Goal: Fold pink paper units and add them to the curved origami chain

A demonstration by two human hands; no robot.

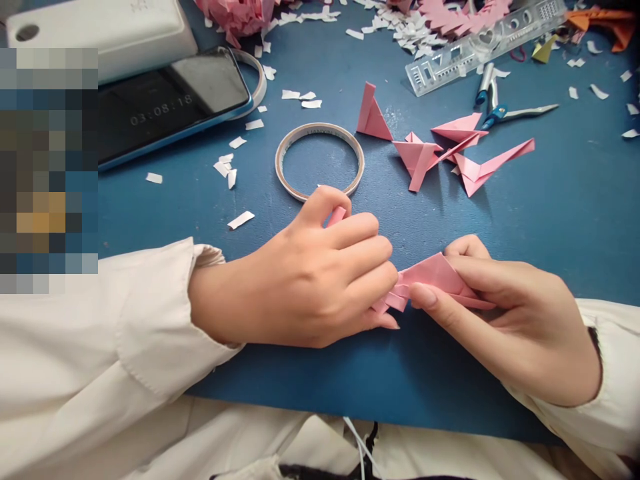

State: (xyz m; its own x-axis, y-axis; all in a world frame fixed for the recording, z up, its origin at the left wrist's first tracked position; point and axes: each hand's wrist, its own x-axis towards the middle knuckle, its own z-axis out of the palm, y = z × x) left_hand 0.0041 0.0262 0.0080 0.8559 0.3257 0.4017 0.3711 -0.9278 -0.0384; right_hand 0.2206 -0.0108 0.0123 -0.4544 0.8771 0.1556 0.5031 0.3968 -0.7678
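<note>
A folded pink paper piece point(435, 275) is held between both hands above the blue table. My left hand point(325, 270), back upward, has its fingers curled over the paper's left end and hides much of it; a pink tip shows near its index finger. My right hand point(510, 313) pinches the right part between thumb and fingers. Beyond the hands lie several folded pink paper pieces point(417, 157). A roll of tape point(281, 163) lies flat just behind my left hand.
A phone point(175, 100) showing a timer and a white device point(105, 33) lie at the left. Scissors point(500, 115), a clear ruler point(480, 47), pink paper work point(237, 17) and white paper scraps point(405, 30) are at the back. The blue table's point(325, 380) front edge is near my lap.
</note>
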